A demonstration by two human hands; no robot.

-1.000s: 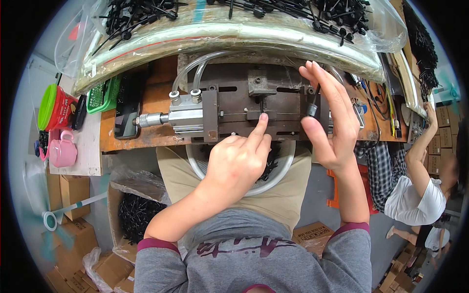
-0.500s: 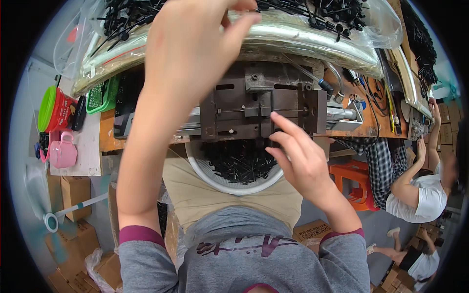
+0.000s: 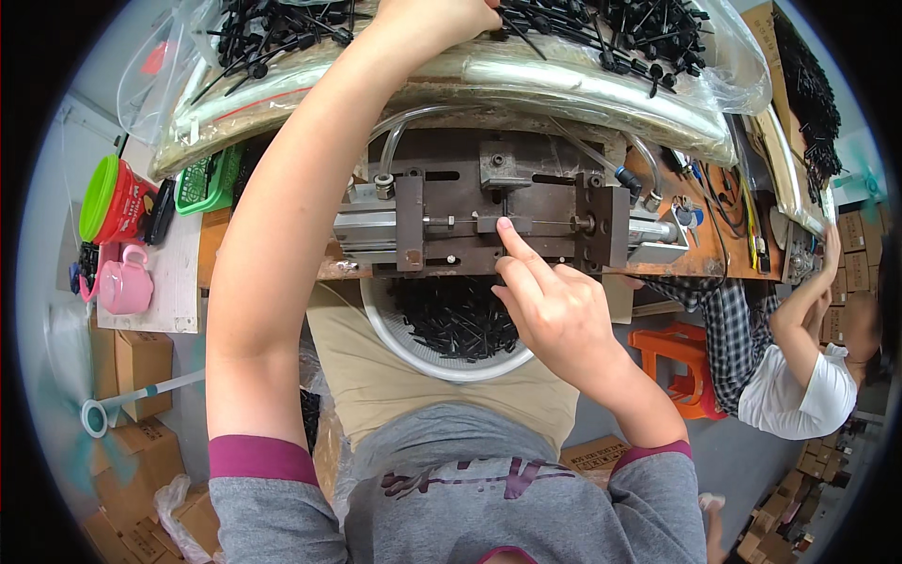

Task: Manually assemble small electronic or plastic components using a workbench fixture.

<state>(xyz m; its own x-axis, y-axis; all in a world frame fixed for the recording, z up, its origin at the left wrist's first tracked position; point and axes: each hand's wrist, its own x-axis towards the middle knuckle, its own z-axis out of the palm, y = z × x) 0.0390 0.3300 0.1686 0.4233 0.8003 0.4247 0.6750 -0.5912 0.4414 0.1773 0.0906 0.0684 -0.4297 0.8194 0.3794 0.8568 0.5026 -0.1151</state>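
My left hand [image 3: 434,21] reaches to the far pile of black plastic parts with thin stems [image 3: 648,38]. The upper edge of the view cuts off most of its fingers, so its grip cannot be made out. My right hand [image 3: 562,315] has its index finger stretched out, the tip on a small dark block [image 3: 489,226] at the middle of a metal fixture [image 3: 554,193]. Its other fingers are loosely bent, with nothing seen in them. Below the fixture, a white basket [image 3: 378,331] holds many short black pieces [image 3: 456,320].
Air cylinders [image 3: 365,224] and clear hoses [image 3: 399,122] flank the fixture. A clear plastic-wrapped edge [image 3: 583,80] borders the pile. At left stand a pink cup [image 3: 125,284], a red tub [image 3: 120,202] and a green basket [image 3: 202,183]. To the right are an orange stool [image 3: 681,362] and a seated person [image 3: 799,385].
My left hand has moved from above the fixture up and right to the far pile. My right hand has shifted slightly left and its index fingertip now rests on the block.
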